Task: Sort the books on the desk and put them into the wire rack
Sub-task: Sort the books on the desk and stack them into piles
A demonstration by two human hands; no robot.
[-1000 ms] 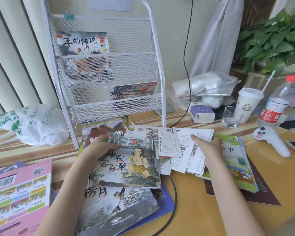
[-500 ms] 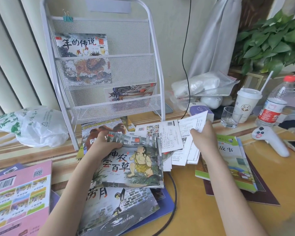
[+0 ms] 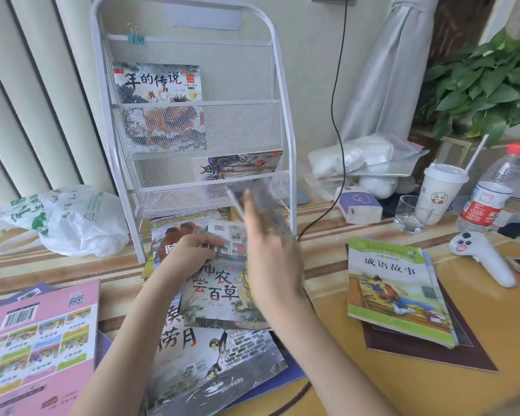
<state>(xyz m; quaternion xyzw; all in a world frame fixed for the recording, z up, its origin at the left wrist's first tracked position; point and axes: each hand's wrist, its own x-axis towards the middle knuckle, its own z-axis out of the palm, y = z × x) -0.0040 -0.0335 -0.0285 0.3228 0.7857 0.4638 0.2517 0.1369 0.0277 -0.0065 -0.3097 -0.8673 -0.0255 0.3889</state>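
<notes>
The white wire rack stands at the back of the desk. One picture book is in its upper tier and another in its lower tier. My left hand grips the top edge of a grey picture book, which lies on a pile with a larger grey book under it. My right hand, blurred, holds thin white booklets up on edge over the pile, just in front of the rack. A green book lies to the right and a pink book to the left.
A plastic bag lies left of the rack. A paper cup, a glass, a water bottle and a white controller crowd the back right. A black cable hangs down the wall, near a plant.
My right hand lifted the white booklets off the green book and swung them left and up, over the pile. The green book's cover now shows in full. My left hand stayed put.
</notes>
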